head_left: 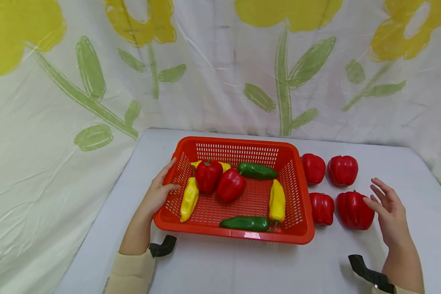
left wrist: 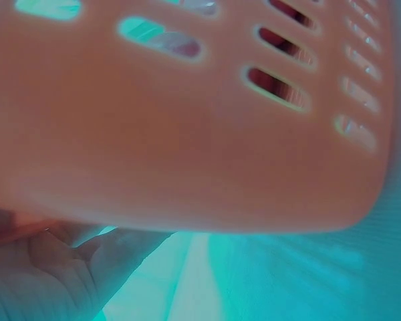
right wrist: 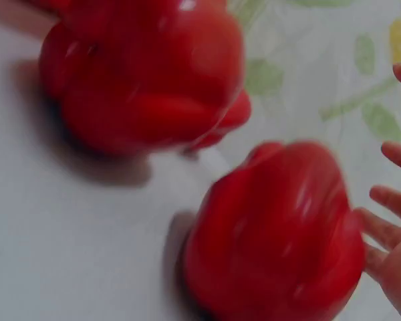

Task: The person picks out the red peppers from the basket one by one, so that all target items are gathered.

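Note:
My left hand (head_left: pixel 159 188) grips the left rim of a red plastic basket (head_left: pixel 239 233), thumb on the inner side. Inside lie two red bell peppers (head_left: pixel 230 185), several yellow peppers (head_left: pixel 277 201) and two green peppers (head_left: pixel 244 223). The basket's slotted wall (left wrist: pixel 174 147) fills most of the left wrist view, with part of the left hand (left wrist: pixel 47 281) below it. My right hand (head_left: pixel 391 210), fingers spread and slightly bent, is beside the nearest red bell pepper (head_left: pixel 354 210) outside the basket. Whether its thumb touches that pepper, I cannot tell.
Right of the basket stand more red bell peppers: one at the back (head_left: pixel 343 170), another against the basket's side (head_left: pixel 313 168), and one in front of that (head_left: pixel 321 209). All rest on a white-covered table (head_left: pixel 257 269). A flower-print curtain (head_left: pixel 213 98) hangs behind.

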Available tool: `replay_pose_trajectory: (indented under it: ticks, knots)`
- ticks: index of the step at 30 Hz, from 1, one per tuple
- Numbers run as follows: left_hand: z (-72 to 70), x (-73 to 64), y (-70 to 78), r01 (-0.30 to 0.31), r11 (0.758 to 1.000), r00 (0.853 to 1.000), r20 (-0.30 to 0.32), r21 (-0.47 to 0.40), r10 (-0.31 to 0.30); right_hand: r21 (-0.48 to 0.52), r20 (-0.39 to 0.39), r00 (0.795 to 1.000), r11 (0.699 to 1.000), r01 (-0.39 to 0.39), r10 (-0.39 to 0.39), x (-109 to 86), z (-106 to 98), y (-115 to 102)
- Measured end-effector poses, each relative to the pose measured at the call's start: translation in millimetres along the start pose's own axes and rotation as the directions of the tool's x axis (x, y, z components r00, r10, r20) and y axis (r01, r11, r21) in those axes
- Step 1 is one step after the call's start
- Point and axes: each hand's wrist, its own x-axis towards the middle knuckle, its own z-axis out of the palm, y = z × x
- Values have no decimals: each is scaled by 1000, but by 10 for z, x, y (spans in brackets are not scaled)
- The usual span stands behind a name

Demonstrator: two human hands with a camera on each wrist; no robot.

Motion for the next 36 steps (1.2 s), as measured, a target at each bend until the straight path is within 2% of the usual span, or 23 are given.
replay_pose_trajectory:
  ticks: [3,5,8,12,19,25,27,33,36]
  knots:
    - [1,0,-3,3,1000,1000,-5,-2,-3,-90,-6,1000,996,0,-1,60,51,-159]
    - [3,0,-5,5,1000,1000,-5,-3,-5,-202,10,1000,979,-12,15,101,77,-258]
    - [7,0,-7,5,1000,1000,-5,0,-5,-288,51,997,957,-32,49,170,122,-388]
    - [12,6,-6,4,1000,1000,-6,5,-4,-279,151,987,960,-18,62,269,217,-522]
    - [13,8,1,7,1000,1000,-3,-2,-7,-344,325,944,937,61,58,429,471,-803]
    - [9,-3,6,11,1000,1000,-6,-3,-11,-401,344,927,916,-1,151,538,684,-994]
    - [10,-2,7,7,1000,1000,-4,-6,-7,-398,357,919,917,-12,167,568,736,-1031]
    - [6,3,9,2,1000,1000,-2,-6,-2,-392,432,887,920,21,164,655,831,-1098]
    - [4,4,10,3,1000,1000,-3,-6,-3,-390,458,866,921,-10,203,688,874,-1131]
